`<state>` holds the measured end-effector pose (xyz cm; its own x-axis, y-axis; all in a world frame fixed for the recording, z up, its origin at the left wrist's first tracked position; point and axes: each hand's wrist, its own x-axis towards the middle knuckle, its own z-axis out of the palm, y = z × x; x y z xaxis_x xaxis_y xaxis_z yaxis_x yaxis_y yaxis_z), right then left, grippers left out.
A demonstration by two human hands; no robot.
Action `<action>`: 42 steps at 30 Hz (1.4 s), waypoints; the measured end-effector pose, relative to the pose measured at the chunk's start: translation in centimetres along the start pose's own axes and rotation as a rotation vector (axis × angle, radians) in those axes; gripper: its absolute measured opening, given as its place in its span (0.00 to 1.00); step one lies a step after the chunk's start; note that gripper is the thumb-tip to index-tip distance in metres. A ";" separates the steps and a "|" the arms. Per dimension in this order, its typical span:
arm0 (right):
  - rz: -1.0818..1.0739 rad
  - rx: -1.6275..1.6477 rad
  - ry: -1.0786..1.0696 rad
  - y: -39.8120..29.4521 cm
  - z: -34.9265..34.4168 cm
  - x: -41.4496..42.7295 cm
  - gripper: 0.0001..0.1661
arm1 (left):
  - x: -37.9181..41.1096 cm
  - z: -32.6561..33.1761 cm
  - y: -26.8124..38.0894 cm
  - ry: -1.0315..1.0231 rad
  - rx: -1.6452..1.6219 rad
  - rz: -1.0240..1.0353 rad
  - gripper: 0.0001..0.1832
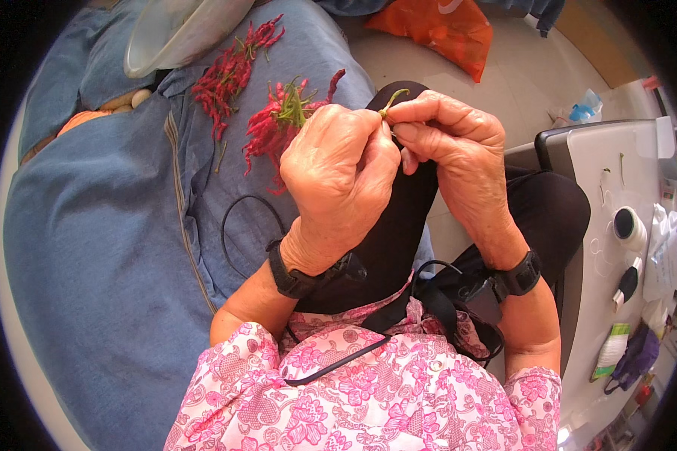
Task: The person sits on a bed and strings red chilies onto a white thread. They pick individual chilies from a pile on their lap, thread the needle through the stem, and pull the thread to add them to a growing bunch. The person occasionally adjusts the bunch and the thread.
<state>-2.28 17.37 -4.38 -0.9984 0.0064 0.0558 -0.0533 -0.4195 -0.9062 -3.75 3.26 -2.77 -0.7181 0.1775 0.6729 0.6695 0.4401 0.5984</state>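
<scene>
My left hand (341, 163) and my right hand (457, 141) meet above my black-trousered knee. Between their fingertips is a green chili stem (396, 100), its curved end pointing up and away. Whatever hangs below the stem is hidden by my fingers. A thin pale glint shows by my right thumb, too small to identify. Just beyond my left hand lies a bunch of red chilies (268, 125) with green stems gathered at its top, partly covered by that hand. A second red chili bunch (225, 82) rests farther left on the blue cloth (101, 225).
A translucent plastic basin (146, 51) stands at the upper left. On the right, a white table (589, 146) carries a thread spool (632, 228), loose stems, a white thread pack (612, 349) and a purple cloth item (634, 355). An orange bag (440, 31) lies on the floor.
</scene>
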 end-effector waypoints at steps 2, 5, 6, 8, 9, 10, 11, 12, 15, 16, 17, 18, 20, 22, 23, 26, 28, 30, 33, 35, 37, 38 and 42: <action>-0.006 -0.005 0.008 0.0 0.0 0.0 0.06 | 0.0 0.0 0.0 -0.003 0.003 0.009 0.07; -0.003 -0.008 -0.002 -0.1 -0.1 0.0 0.05 | 0.0 0.0 0.1 -0.010 -0.001 0.016 0.07; -0.002 -0.009 0.003 -0.1 -0.1 0.0 0.05 | 0.0 0.1 0.1 -0.010 0.000 0.019 0.07; -0.001 -0.012 0.014 -0.1 -0.1 0.0 0.05 | 0.1 0.1 0.1 -0.009 0.000 0.024 0.08; -0.009 -0.006 0.013 -0.2 -0.1 0.0 0.05 | 0.1 0.1 0.2 -0.008 -0.005 0.027 0.08; -0.016 0.001 0.012 -0.2 -0.1 0.1 0.05 | 0.1 0.1 0.2 -0.007 -0.009 0.029 0.08; -0.024 0.007 0.011 -0.2 -0.1 0.1 0.05 | 0.2 0.0 0.3 -0.006 -0.014 0.032 0.08; -0.011 0.023 0.018 -0.3 0.0 0.1 0.05 | 0.1 0.0 0.2 -0.014 -0.004 0.039 0.08; 0.006 0.083 0.025 -0.3 -0.1 0.3 0.08 | 0.1 -0.1 0.3 -0.017 0.000 0.042 0.07; -0.002 0.112 0.018 -0.1 -0.2 0.4 0.10 | 0.2 0.0 0.4 -0.005 -0.013 0.031 0.08; -0.010 0.140 0.011 -0.1 -0.3 0.4 0.11 | 0.3 0.1 0.5 0.007 -0.026 0.020 0.08; -0.010 0.158 0.015 -0.1 -0.3 0.5 0.13 | 0.3 0.1 0.5 0.004 -0.032 0.026 0.08; -0.010 0.193 0.021 -0.2 -0.2 0.5 0.18 | 0.2 0.2 0.4 -0.002 -0.043 0.038 0.08; -0.002 0.215 0.018 -0.3 -0.2 0.5 0.20 | 0.3 0.0 0.4 -0.041 -0.042 0.069 0.08; 0.003 0.226 0.016 -0.3 -0.3 0.5 0.22 | 0.3 -0.1 0.5 -0.060 -0.040 0.085 0.07; -0.032 0.195 -0.030 -0.4 -0.7 0.6 0.25 | 0.3 -0.3 0.9 -0.075 -0.038 0.068 0.08; -0.062 0.116 -0.029 -1.2 -0.4 0.4 0.26 | 0.4 -0.2 0.7 -0.038 -0.046 0.092 0.08; -0.105 0.012 -0.020 -1.9 -0.3 0.2 0.25 | 0.4 -0.2 0.5 -0.017 -0.040 0.123 0.08; -0.263 -0.254 -0.020 -2.5 -0.8 0.1 0.20 | 0.3 -0.6 0.6 -0.024 -0.013 0.166 0.09; -0.471 -0.528 -0.056 -2.4 -1.2 0.2 0.15 | 0.2 -1.1 1.0 -0.047 0.005 0.177 0.10; -0.549 -0.674 -0.071 -3.0 -0.7 0.0 0.11 | 0.0 -1.2 1.0 -0.032 0.006 0.259 0.12; -0.577 -0.723 -0.093 -3.1 -0.8 -0.1 0.11 | -0.1 -1.4 1.0 -0.024 0.008 0.300 0.12; -0.592 -0.752 -0.156 -3.5 -0.1 -0.7 0.10 | -0.6 -2.8 1.8 -0.118 0.070 0.301 0.14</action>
<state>-1.44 18.97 -1.30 -0.7956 -0.1130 0.5952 -0.5980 0.3032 -0.7419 -1.55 1.51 -0.86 -0.5099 0.4077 0.7575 0.8433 0.4111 0.3463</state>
